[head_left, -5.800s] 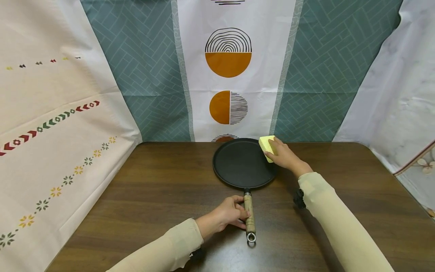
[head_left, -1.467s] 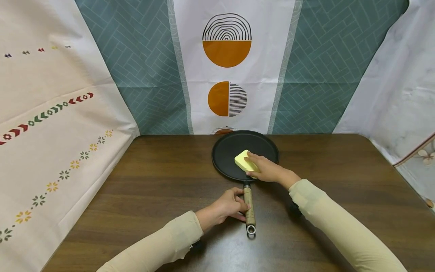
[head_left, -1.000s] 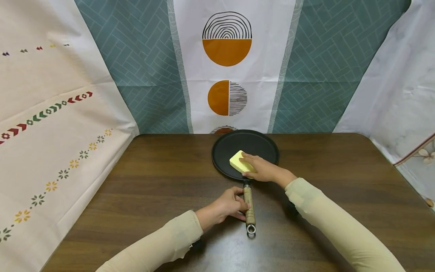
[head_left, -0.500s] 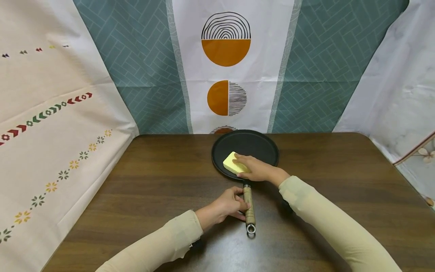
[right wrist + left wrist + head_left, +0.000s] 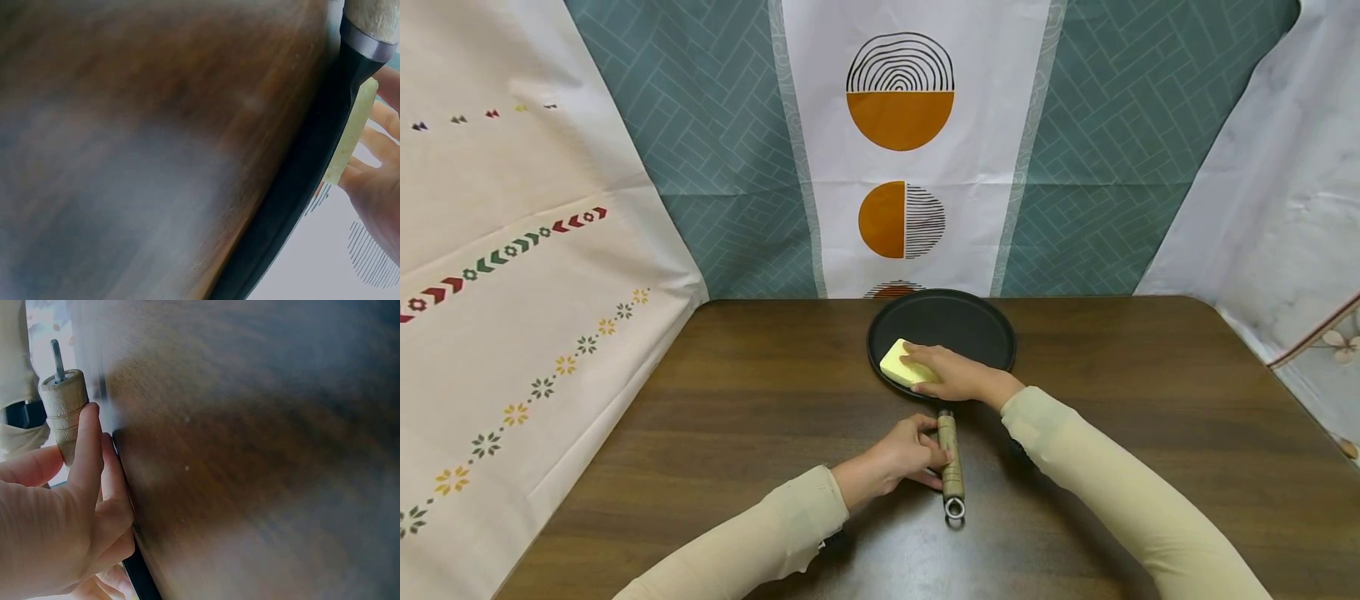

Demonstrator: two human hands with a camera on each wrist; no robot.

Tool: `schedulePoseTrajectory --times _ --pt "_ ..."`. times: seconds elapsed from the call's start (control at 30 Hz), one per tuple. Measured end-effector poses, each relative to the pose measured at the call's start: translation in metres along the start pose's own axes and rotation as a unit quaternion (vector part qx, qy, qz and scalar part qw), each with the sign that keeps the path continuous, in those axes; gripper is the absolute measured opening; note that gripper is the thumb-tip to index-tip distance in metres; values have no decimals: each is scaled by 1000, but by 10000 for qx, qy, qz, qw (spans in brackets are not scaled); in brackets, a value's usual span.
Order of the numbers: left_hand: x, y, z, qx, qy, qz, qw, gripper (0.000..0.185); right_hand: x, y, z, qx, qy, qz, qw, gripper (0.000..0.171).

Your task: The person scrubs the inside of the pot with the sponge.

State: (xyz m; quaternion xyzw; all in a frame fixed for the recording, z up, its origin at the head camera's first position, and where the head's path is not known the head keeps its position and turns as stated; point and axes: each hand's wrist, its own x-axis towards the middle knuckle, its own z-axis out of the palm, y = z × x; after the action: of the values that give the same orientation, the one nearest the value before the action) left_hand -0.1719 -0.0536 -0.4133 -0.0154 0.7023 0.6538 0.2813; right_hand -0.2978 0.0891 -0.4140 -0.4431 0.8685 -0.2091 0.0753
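A round black flat pan (image 5: pixel 955 325) lies on the table, its wooden handle (image 5: pixel 951 467) pointing toward me. My left hand (image 5: pixel 898 458) grips that handle from the left, thumb and fingers on either side; the left wrist view shows the handle's end (image 5: pixel 65 406) between them. On the pan's front left part sits a pale yellow sponge (image 5: pixel 901 365), held under my right hand (image 5: pixel 951 373). In the right wrist view the sponge (image 5: pixel 351 134) lies flat against the pan surface, with the fingers around its far side. My right hand hides part of the pan's near rim.
The dark wooden table (image 5: pixel 760 400) stretches to both sides of the pan. Behind its back edge hangs a teal and white patterned cloth (image 5: pixel 737 167). A cream embroidered cloth (image 5: pixel 535 275) borders the left, and a white cloth (image 5: pixel 1277 192) the right.
My right hand has slid the sponge from the pan's right edge across to its front left part. The left hand stays on the handle, and the pan has not shifted visibly.
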Motion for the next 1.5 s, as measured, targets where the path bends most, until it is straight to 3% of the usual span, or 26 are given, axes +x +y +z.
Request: schedulePoseTrajectory --times 0.57,1.5 --pt "0 -3 1 -105 -68 68 9999 59 15 -2 2 -152 27 212 9997 53" --pt "0 -2 0 -84 -68 106 9999 58 56 4 -6 -322 -135 1013 9942 55"
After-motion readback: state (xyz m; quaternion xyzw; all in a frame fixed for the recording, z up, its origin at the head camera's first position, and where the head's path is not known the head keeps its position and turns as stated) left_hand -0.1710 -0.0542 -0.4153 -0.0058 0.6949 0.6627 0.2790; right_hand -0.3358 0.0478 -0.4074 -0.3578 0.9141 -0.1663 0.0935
